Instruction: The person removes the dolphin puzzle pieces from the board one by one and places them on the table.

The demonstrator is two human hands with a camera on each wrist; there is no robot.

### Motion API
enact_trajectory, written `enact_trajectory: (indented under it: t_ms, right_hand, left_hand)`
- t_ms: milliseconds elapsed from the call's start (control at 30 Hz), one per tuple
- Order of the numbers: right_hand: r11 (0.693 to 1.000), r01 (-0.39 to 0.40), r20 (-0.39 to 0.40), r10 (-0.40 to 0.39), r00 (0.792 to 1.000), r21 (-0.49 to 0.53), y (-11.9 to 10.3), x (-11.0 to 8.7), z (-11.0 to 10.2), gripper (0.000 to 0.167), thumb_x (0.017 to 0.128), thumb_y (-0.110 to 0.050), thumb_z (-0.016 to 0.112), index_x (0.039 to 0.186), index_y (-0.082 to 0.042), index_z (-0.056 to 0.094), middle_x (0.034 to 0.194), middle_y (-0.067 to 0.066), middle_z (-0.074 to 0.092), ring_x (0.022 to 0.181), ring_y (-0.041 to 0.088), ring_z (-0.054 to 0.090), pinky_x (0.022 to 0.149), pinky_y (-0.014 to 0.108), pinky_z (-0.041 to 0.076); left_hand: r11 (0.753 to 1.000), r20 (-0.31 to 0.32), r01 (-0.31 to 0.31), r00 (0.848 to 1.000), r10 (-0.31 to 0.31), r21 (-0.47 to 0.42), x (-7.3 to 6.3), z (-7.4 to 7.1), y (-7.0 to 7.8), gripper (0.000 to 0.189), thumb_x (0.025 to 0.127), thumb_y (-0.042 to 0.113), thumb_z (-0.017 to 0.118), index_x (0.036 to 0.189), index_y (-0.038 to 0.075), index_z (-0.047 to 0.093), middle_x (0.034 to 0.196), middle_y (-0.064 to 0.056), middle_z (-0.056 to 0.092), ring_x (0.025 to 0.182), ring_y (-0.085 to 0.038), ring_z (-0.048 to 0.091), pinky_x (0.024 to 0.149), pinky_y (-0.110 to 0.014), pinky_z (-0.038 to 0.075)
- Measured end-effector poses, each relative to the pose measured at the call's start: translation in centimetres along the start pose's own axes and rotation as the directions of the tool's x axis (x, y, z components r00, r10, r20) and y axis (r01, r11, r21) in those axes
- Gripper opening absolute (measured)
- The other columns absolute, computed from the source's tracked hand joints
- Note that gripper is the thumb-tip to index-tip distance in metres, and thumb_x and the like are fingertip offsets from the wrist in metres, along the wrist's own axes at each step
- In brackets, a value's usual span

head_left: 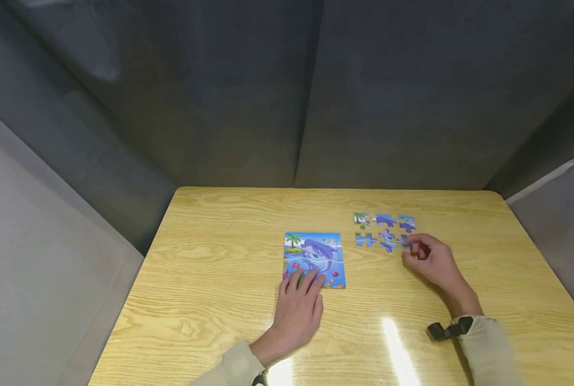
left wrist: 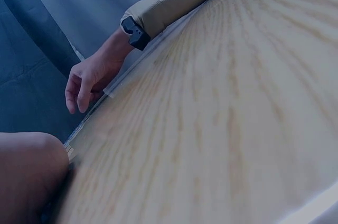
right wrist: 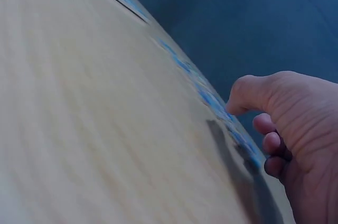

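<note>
A square dolphin picture (head_left: 337, 268) lies on the wooden table, slightly right of the middle. My left hand (head_left: 299, 311) rests with its outstretched fingers on the picture's lower edge. Beyond the picture, to the right, several loose jigsaw pieces (head_left: 366, 240) lie in two rows. Over the lower right jigsaw piece (head_left: 405, 242), my right hand (head_left: 434, 262) has its index fingertip at the piece's edge; I cannot tell if it touches. Thumb and index stand apart with no piece visible between them. The right wrist view shows the jigsaw pieces (right wrist: 211, 100) edge-on beside the thumb.
The wooden table (head_left: 210, 257) has rounded far corners. A dark curtain (head_left: 238, 107) hangs behind it, with grey panels (head_left: 41, 257) at the sides. Bright light reflections lie near the front. A black wrist device (head_left: 448, 328) sits at the right cuff.
</note>
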State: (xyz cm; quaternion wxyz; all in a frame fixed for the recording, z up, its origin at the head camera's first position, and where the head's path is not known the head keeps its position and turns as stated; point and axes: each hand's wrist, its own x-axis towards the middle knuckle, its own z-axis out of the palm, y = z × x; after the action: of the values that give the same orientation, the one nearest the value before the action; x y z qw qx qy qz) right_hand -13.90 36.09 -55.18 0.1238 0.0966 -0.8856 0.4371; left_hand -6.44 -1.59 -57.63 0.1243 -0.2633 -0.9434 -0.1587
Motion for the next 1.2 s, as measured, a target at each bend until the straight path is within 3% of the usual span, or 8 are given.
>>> enact_trajectory:
  t_ms: [300,567,667,767,867,967,1100,1200]
  right_hand:
    - [0.994,0.098,0.055,-0.1,0.993,0.044,-2.2,-0.1,3.6,0.027,0.082,0.01,0.081,0.106,0.001,0.072,0.078,0.01,0.06,0.062,0.022,0.046,0.056,0.021,0.039]
    - [0.989,0.137,0.134,-0.144,0.98,0.059,-4.3,0.0,6.4,0.023,0.084,0.006,0.079,0.103,-0.004,0.073,0.08,0.0,0.059,0.063,0.013,0.048,0.055,0.021,0.041]
    - [0.985,0.164,0.161,-0.171,0.972,0.056,-5.6,0.0,7.6,0.02,0.086,0.003,0.078,0.103,-0.006,0.073,0.082,-0.002,0.059,0.065,0.015,0.051,0.057,0.02,0.043]
    - [0.974,0.216,0.188,-0.226,0.956,0.068,-7.1,-0.1,8.7,0.018,0.088,0.002,0.077,0.104,-0.005,0.074,0.083,-0.001,0.06,0.067,0.019,0.053,0.058,0.021,0.044]
    - [0.967,0.241,0.221,-0.254,0.942,0.087,-8.5,-0.1,9.8,0.019,0.087,0.002,0.077,0.105,-0.003,0.073,0.084,0.003,0.06,0.068,0.021,0.054,0.058,0.023,0.045]
    - [0.967,0.252,0.273,-0.254,0.928,0.045,-9.6,0.0,10.8,0.021,0.088,-0.002,0.078,0.108,-0.003,0.073,0.087,0.004,0.062,0.072,0.019,0.054,0.061,0.024,0.045]
    - [0.946,0.316,0.345,-0.272,0.898,-0.075,-10.7,0.0,12.0,0.025,0.088,-0.009,0.077,0.112,-0.004,0.073,0.089,0.001,0.062,0.077,0.013,0.053,0.069,0.027,0.046]
    - [0.923,0.362,0.365,-0.295,0.883,-0.132,-11.5,0.0,12.8,0.027,0.085,-0.009,0.074,0.112,-0.004,0.073,0.087,0.0,0.059,0.077,0.01,0.049,0.07,0.028,0.045]
  left_hand:
    - [1.0,0.001,0.006,1.0,-0.006,-0.003,0.0,0.0,0.0,0.044,0.11,0.03,0.039,0.151,0.021,0.052,0.156,-0.002,0.049,0.144,-0.034,0.041,0.111,-0.057,0.036]
    - [1.0,-0.018,0.013,1.0,-0.013,-0.024,0.4,0.0,-0.2,0.041,0.109,0.03,0.043,0.147,0.021,0.056,0.155,-0.002,0.05,0.144,-0.034,0.041,0.111,-0.056,0.036]
    - [0.997,-0.015,0.039,0.999,-0.04,-0.071,0.6,0.0,-0.4,0.042,0.107,0.029,0.046,0.148,0.021,0.054,0.158,-0.001,0.046,0.144,-0.032,0.04,0.11,-0.056,0.037]
    - [0.982,-0.01,0.073,0.997,-0.076,-0.177,0.9,-0.4,-0.8,0.047,0.103,0.028,0.054,0.15,0.02,0.049,0.163,-0.003,0.038,0.147,-0.032,0.036,0.11,-0.056,0.037]
    - [0.958,-0.02,0.084,0.995,-0.093,-0.274,1.6,-1.1,-1.9,0.06,0.097,0.029,0.063,0.153,0.017,0.045,0.166,-0.008,0.032,0.149,-0.033,0.033,0.112,-0.057,0.038]
    - [0.947,-0.002,0.09,0.996,-0.095,-0.307,2.5,-1.9,-3.7,0.079,0.091,0.035,0.071,0.16,0.016,0.036,0.169,-0.01,0.027,0.153,-0.031,0.03,0.117,-0.057,0.036]
    - [0.953,0.097,0.072,0.994,-0.045,-0.295,2.9,-2.6,-6.4,0.099,0.09,0.049,0.072,0.167,0.015,0.021,0.173,-0.01,0.019,0.158,-0.032,0.021,0.122,-0.058,0.029]
    - [0.961,0.17,0.021,0.985,0.027,-0.274,2.7,-3.0,-8.3,0.1,0.093,0.059,0.066,0.168,0.013,0.018,0.174,-0.007,0.019,0.16,-0.032,0.018,0.123,-0.059,0.027]
